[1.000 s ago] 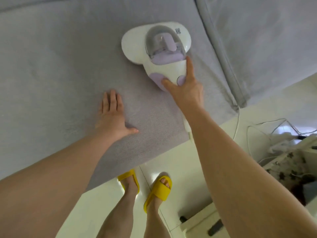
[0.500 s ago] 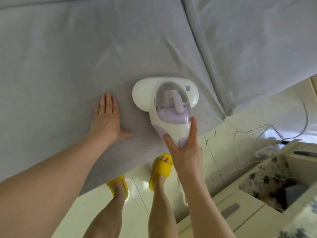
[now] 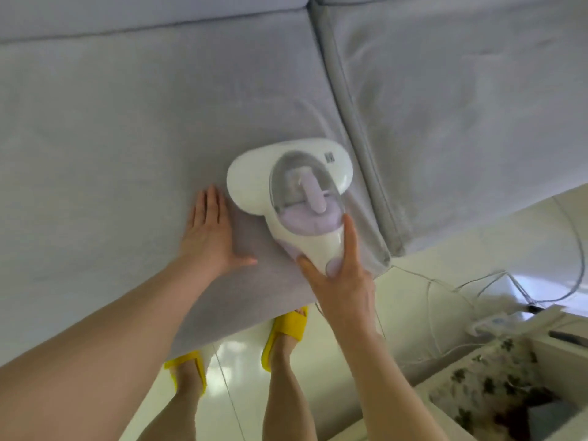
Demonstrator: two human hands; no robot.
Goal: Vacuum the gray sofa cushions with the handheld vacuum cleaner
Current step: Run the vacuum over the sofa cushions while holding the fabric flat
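Note:
A white and lilac handheld vacuum cleaner [image 3: 286,173] with a clear dust cup lies flat on the gray sofa seat cushion [image 3: 111,122], near its front right corner. My right hand [image 3: 337,278] is wrapped around the vacuum's handle, index finger stretched along its right side. My left hand [image 3: 211,237] lies flat on the cushion just left of the vacuum head, fingers together, holding nothing. A second gray cushion [image 3: 461,106] adjoins on the right across a seam.
The vacuum's white cord [image 3: 445,281] trails over the glossy floor to a power strip [image 3: 490,324] at right. A cream table with a floral box [image 3: 496,386] stands at lower right. My feet in yellow slippers [image 3: 288,329] stand at the sofa's front edge.
The vacuum was pulled from deeper on the cushion toward the front edge, then stays near the front right corner. My left hand remains flat on the cushion beside it.

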